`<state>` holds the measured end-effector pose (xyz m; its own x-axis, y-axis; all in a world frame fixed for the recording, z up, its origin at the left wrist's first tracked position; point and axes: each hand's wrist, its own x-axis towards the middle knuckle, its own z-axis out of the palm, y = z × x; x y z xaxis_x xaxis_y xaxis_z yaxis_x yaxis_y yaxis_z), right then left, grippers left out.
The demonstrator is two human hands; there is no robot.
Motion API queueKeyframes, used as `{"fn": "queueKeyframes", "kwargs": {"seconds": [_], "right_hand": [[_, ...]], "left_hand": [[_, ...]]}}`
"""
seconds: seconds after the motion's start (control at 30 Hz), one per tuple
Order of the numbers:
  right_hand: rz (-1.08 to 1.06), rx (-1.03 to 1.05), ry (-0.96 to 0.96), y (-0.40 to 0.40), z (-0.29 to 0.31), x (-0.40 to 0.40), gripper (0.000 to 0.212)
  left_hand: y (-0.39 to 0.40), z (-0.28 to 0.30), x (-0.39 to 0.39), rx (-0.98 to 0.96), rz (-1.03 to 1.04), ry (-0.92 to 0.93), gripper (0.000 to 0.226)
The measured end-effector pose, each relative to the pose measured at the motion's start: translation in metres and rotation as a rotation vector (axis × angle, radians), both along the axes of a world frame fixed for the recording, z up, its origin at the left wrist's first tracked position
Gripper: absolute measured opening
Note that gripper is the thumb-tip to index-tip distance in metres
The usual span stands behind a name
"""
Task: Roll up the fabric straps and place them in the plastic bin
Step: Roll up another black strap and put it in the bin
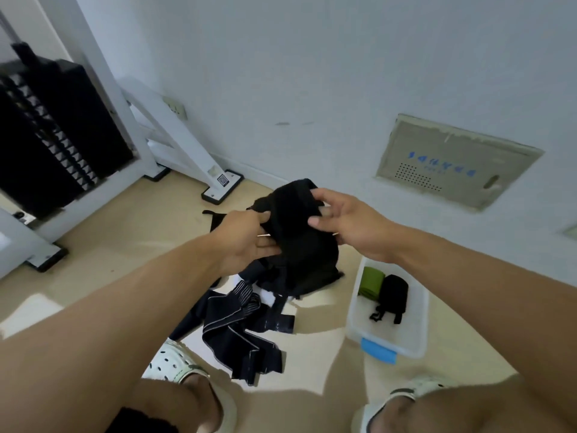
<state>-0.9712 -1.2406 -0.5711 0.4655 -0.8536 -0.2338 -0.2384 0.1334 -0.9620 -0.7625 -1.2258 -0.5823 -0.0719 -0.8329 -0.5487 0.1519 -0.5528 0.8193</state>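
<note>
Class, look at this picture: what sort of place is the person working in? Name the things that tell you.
Probably a home or small gym room. A black weight stack stands in a white machine frame against the wall, and loose fabric straps lie on the floor beside a plastic bin.

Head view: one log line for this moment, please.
hands: left and right both grip black strap, mid-air | bin: green roll, black roll inside | floor: loose straps unrolled
</note>
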Motion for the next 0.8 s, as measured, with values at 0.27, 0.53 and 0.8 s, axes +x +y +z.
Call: {"fn": "queueKeyframes", "kwargs": {"seconds": [0.27, 0.53, 0.8], "right_hand": [[0.105, 0.018, 0.102, -0.009, -0.009, -0.002, 0.038], [-0.223, 0.165, -0.086, -0.018, -0.014, -0.006, 0.032], [-0.274, 0.014, -0.151, -0.022, -0.015, -0.01, 0.039]], "left_hand": [[-0.004, 0.001, -0.001, -0.161, -0.014, 0.02, 0.023], [-0.008, -0.008, 0.011, -0.318, -0.303, -0.208, 0.033], [-0.013, -0.021, 0.011, -0.231, -0.144, -0.318, 0.026]]}}
